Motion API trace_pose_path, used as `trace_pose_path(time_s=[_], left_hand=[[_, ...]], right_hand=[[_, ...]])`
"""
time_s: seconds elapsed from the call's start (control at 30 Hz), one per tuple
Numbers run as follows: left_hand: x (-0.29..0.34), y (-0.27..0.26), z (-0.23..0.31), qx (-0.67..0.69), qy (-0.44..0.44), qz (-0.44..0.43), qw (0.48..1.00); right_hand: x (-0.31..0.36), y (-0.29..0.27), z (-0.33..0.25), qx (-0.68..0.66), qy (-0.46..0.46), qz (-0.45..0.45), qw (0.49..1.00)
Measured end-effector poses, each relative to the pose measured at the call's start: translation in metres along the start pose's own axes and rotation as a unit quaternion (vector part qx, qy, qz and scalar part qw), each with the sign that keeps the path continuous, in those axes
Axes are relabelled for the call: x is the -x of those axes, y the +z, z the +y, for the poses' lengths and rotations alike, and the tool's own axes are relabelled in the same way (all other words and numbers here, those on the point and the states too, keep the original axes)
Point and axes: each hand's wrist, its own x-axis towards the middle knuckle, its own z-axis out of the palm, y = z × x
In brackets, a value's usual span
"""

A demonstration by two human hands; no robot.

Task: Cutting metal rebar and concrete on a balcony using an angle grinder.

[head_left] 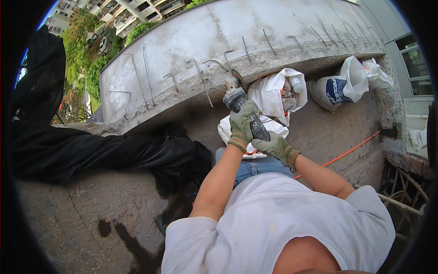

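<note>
A dark angle grinder (258, 128) is held in front of me at the broken concrete edge, its round cutting disc (239, 79) pointing away toward the ledge. My left hand (241, 122), in a grey-green work glove, is wrapped round the middle of its body. Gloved the same way, my right hand (276, 147) closes on the rear end of the tool. Close to the disc, bent steel rebar (199, 73) sticks out of the rough concrete edge (178, 93). I cannot tell whether the disc touches the concrete or a bar.
White sacks of rubble (269, 92) stand just right of the grinder, with a white-and-blue sack (335, 91) farther right. Black sheeting (105, 153) lies along the left. An orange cable (351, 154) crosses the floor at right, near a metal frame (401, 205). Beyond the ledge is a drop.
</note>
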Motion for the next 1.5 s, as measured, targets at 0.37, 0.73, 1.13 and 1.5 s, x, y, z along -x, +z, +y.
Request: trace_pose_path(time_s=[0.37, 0.73, 1.13, 1.5], left_hand=[[-0.112, -0.017, 0.008, 0.052, -0.114, -0.076, 0.989], [-0.239, -0.067, 0.002, -0.021, -0.034, 0.028, 0.999], [-0.258, -0.072, -0.005, -0.055, -0.015, 0.078, 0.995], [-0.262, -0.076, -0.004, -0.128, -0.026, 0.122, 0.984]], right_hand=[[-0.133, -0.004, -0.038, -0.011, -0.034, 0.073, 0.997], [-0.266, 0.020, -0.040, -0.016, 0.015, 0.058, 0.998], [-0.297, 0.019, -0.022, -0.035, 0.068, 0.002, 0.997], [-0.303, 0.023, -0.021, -0.065, 0.054, -0.017, 0.996]])
